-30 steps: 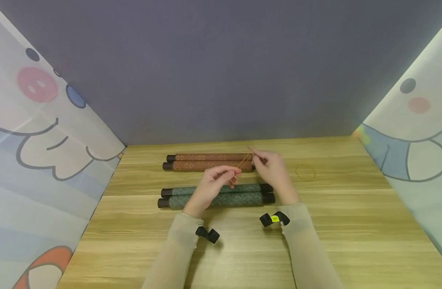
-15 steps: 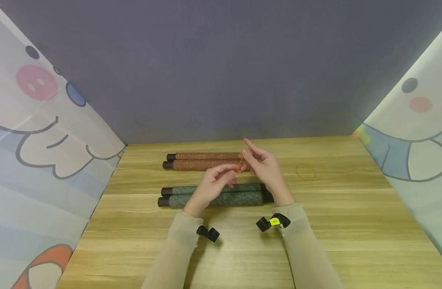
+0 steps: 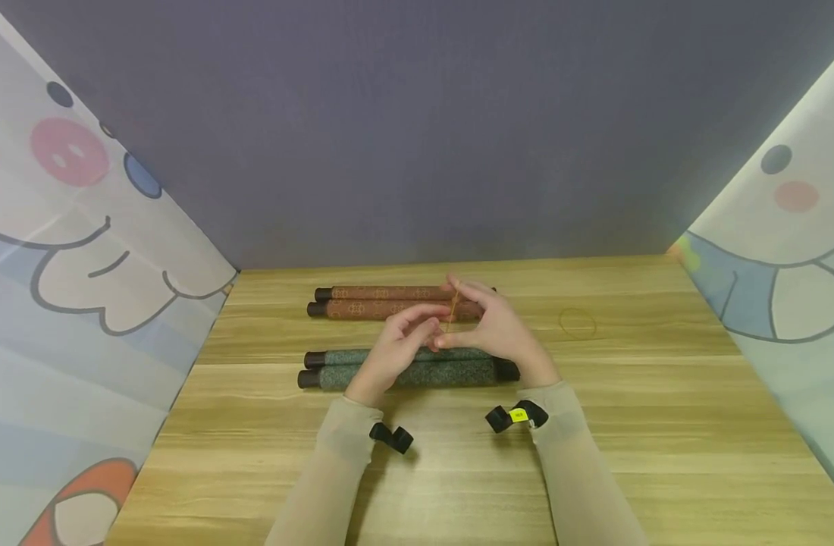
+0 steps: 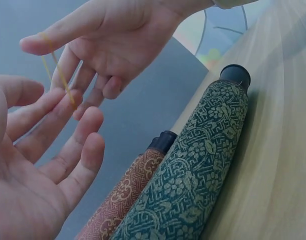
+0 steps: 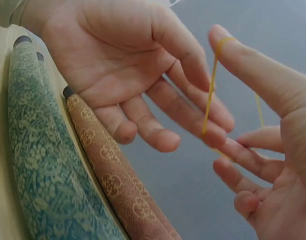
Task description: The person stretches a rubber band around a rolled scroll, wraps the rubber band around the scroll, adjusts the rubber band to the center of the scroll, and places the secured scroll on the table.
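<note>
A thin yellow rubber band (image 5: 209,102) is stretched between the two hands above the table. It loops over the thumb of my right hand (image 3: 495,326), whose thumb and index finger are spread apart. My left hand (image 3: 406,341) holds the band at its curved fingertips; its thumb stands apart from the band in the left wrist view. Exactly how the band passes round the right fingers is partly hidden. Below the hands lie two green patterned scrolls (image 3: 417,375) with dark end knobs, side by side. Behind them are two reddish-brown patterned scrolls (image 3: 362,309), partly covered by the hands.
Another thin rubber band (image 3: 577,324) lies on the wooden table (image 3: 663,409) to the right of the scrolls. A grey panel (image 3: 444,136) rises along the back edge. Cartoon-printed curtains (image 3: 62,227) stand at both sides.
My right hand has moved left and closer to the left hand, and its thumb and index finger have spread within the band. The left hand stays nearly in place. The scrolls have not moved.
</note>
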Tool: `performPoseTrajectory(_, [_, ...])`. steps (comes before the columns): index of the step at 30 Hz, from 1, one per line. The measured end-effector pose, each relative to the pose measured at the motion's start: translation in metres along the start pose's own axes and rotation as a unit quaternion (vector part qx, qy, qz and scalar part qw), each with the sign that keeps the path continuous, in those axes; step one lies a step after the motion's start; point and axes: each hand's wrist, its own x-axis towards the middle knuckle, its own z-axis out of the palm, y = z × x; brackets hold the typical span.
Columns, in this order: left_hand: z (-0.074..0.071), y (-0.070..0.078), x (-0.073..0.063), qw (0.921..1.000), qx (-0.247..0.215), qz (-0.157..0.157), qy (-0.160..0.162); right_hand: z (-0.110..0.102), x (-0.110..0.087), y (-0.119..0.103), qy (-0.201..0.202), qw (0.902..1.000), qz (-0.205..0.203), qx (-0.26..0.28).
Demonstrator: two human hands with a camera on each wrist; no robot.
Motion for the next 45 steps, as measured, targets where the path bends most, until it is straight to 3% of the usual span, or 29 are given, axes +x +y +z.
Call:
performPoseTrajectory(10, [0.001,0.003,0.002,0.9995,-0.024,0.012,-0.016,-0.004,-0.004,0.002,-0.001,0.9978,-0.040,-0.053])
performPoseTrajectory(20, [0.002,0.004,0.003,0.9997,-0.015,0.011,-0.018,-0.006,-0.003,0.006,-0.011,0.9937,-0.108,-0.028])
performPoseTrajectory(28, [0.000,0.001,0.001,0.9998,-0.005,0.003,-0.018,-0.010,-0.004,0.005,-0.020,0.9942,-0.095,-0.046])
performPoseTrajectory(39, [-0.001,0.000,-0.003,0.9997,-0.003,-0.005,-0.023,-0.011,-0.009,0.011,-0.050,0.9905,-0.116,-0.054])
performPoseTrajectory(45, [-0.005,0.008,-0.003,0.9987,0.018,0.018,-0.044,-0.017,-0.013,0.012,-0.058,0.9942,-0.076,-0.049])
